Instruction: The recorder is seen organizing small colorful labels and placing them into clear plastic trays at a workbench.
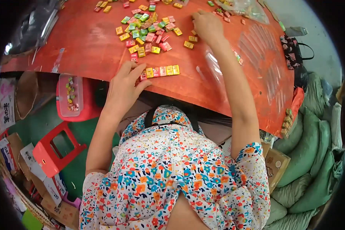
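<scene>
Near the table's front edge lies a straight row of small red, pink and yellow boxes (163, 71), set side by side. My left hand (123, 88) is at the row's left end, thumb and fingers closed around the end box (143, 74). Farther off to the right, my right hand (208, 27) is closed with its fingers curled downward; what they hold, if anything, is hidden. Just left of and below its fingers are a few loose yellow boxes (188, 45). A heap of similar boxes (145, 28) in green, yellow, pink and red spreads beyond the row.
The orange-red tabletop (88, 42) carries clear plastic bags (249, 9) at the far right and dark plastic (36, 27) at the far left. A clear tub (69, 96) of boxes sits low at left, by a red stool (57, 147). Green sacks (304, 145) lie at right.
</scene>
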Action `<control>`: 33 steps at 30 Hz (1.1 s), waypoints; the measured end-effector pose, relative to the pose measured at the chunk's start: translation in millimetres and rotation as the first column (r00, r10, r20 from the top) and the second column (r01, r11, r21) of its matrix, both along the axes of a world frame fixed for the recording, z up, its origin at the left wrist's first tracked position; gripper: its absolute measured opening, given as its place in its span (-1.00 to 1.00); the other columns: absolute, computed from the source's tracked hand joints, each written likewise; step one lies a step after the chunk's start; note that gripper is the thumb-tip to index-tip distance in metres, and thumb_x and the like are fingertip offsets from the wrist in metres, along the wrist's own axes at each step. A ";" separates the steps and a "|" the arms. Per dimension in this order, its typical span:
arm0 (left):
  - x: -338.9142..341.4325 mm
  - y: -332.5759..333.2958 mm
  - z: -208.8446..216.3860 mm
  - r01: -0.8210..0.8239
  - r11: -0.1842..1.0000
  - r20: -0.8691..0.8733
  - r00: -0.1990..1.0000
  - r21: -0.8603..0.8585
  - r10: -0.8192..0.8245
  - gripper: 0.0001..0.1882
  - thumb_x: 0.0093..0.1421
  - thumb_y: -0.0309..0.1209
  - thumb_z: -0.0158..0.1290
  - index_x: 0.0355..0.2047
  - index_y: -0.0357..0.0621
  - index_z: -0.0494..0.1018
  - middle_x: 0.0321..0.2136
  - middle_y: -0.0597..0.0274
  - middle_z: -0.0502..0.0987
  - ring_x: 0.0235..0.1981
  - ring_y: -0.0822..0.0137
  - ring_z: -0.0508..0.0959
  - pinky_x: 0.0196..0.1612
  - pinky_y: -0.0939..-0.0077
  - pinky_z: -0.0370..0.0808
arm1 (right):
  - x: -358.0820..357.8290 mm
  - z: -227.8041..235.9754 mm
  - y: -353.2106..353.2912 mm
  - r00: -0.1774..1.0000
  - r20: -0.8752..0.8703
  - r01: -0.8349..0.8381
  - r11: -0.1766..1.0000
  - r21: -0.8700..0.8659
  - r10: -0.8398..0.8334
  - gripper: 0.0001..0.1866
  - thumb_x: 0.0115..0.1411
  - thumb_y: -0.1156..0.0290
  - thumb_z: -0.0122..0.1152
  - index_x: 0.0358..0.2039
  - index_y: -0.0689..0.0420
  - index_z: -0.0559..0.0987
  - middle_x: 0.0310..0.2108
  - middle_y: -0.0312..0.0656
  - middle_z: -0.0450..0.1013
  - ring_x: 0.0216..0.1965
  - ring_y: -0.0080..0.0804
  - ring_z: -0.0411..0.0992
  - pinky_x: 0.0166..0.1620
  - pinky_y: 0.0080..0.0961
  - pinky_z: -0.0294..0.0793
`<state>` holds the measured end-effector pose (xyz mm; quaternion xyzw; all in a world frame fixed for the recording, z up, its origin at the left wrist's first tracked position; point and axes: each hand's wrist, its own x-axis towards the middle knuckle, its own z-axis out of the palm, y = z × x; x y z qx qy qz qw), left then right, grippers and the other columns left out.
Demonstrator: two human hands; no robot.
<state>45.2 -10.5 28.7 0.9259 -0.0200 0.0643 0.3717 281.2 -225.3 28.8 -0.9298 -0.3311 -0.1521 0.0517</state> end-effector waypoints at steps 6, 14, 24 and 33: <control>-0.1 3.6 1.5 -0.008 1.000 0.003 1.000 -0.025 0.008 -0.55 0.06 -0.38 0.28 -0.04 -0.27 0.49 -0.18 0.04 0.47 -0.27 0.05 0.57 -0.24 0.23 0.52 | 19.7 -5.1 -8.0 0.996 0.084 -0.024 0.997 -0.073 0.030 -0.76 0.19 0.31 0.16 -0.19 0.13 0.63 -0.28 -0.08 0.58 -0.26 -0.08 0.56 -0.21 -0.23 0.55; -1.8 4.1 1.0 0.028 0.999 0.010 1.000 0.015 -0.028 -0.55 0.05 -0.39 0.28 -0.04 -0.24 0.49 -0.17 0.05 0.45 -0.21 0.01 0.55 -0.18 0.18 0.51 | -113.1 27.3 -20.1 0.771 -0.628 0.186 0.907 0.377 0.103 -0.71 0.22 0.32 0.22 -0.11 0.21 0.61 -0.30 -0.08 0.59 -0.31 -0.38 0.55 -0.21 -0.47 0.49; 10.1 -9.4 -1.2 0.054 0.990 0.141 0.987 0.128 -0.072 -0.54 -0.01 -0.32 0.31 -0.08 -0.17 0.50 -0.20 0.13 0.43 -0.16 0.10 0.50 -0.17 0.21 0.48 | -134.5 21.0 -16.0 0.703 -0.707 0.277 0.885 0.375 0.079 -0.79 0.23 0.45 0.21 -0.15 0.24 0.61 -0.33 -0.23 0.59 -0.34 -0.57 0.52 -0.25 -0.56 0.49; 19.8 -21.3 -5.4 0.058 0.960 0.263 0.956 0.274 -0.133 -0.46 -0.05 -0.20 0.33 -0.07 -0.12 0.48 -0.14 0.18 0.42 -0.06 0.14 0.41 -0.06 0.24 0.36 | -140.6 15.6 -19.0 0.648 -0.744 0.359 0.796 0.488 0.164 -0.83 0.26 0.47 0.19 -0.15 0.23 0.61 -0.36 -0.32 0.56 -0.37 -0.65 0.46 -0.29 -0.65 0.45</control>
